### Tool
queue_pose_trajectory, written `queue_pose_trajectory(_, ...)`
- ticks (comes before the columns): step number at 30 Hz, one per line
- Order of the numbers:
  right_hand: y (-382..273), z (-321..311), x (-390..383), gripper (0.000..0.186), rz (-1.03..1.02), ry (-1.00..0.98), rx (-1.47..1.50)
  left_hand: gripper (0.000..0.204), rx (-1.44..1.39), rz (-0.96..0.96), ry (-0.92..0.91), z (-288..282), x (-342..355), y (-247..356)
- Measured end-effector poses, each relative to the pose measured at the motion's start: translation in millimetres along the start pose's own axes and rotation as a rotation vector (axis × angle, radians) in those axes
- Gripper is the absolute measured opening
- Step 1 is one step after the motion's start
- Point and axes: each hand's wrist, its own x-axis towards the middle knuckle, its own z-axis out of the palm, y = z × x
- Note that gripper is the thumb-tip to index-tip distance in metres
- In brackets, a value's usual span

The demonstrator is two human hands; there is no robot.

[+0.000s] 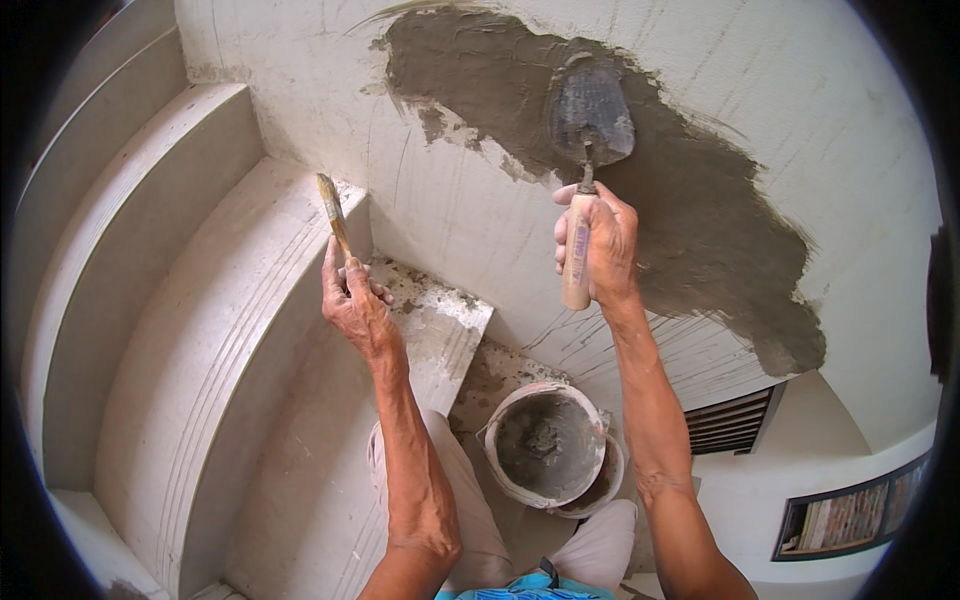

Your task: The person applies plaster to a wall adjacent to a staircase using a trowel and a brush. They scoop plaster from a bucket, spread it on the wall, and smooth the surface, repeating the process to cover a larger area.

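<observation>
My right hand [610, 240] is closed round the wooden handle of a trowel [592, 108]. The trowel's dark blade lies against a broad band of wet grey mortar [690, 200] spread on the white wall [450, 210]. My left hand [358, 298] pinches a paintbrush [333, 210] by its handle, bristles pointing up, away from the wall over the stairs. Between my forearms, near my knees, stands a bucket [547, 445] holding grey mortar.
Curved pale steps [190, 270] climb on the left. Below the wall, a splattered step [430, 310] carries mortar spots. A second pail [608, 478] sits partly behind the bucket. At the lower right are a dark slatted vent [735, 422] and a shelf of books [845, 517].
</observation>
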Motion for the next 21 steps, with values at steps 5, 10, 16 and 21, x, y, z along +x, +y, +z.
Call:
queue_pose_trajectory(5,15.1,12.4,-1.2,0.039,0.149,-0.168,-0.086,0.041,0.004,-0.006,-0.006,0.1,-0.1,0.5)
queue_pose_trajectory(10,1.9,16.4,-11.0,0.042,0.021,-0.07,-0.008,0.04,0.013,0.009,0.011,-1.8,0.2,3.3)
queue_pose_trajectory(16,-7.9,14.8,3.8,0.042,0.003,-0.037,-0.04,0.04,0.013,0.01,-0.002,-0.3,0.1,0.9)
queue_pose_trajectory(21,8.4,20.8,-4.2,0.037,0.224,-0.151,-0.057,0.042,0.008,0.002,-0.004,-1.2,2.7,-1.6)
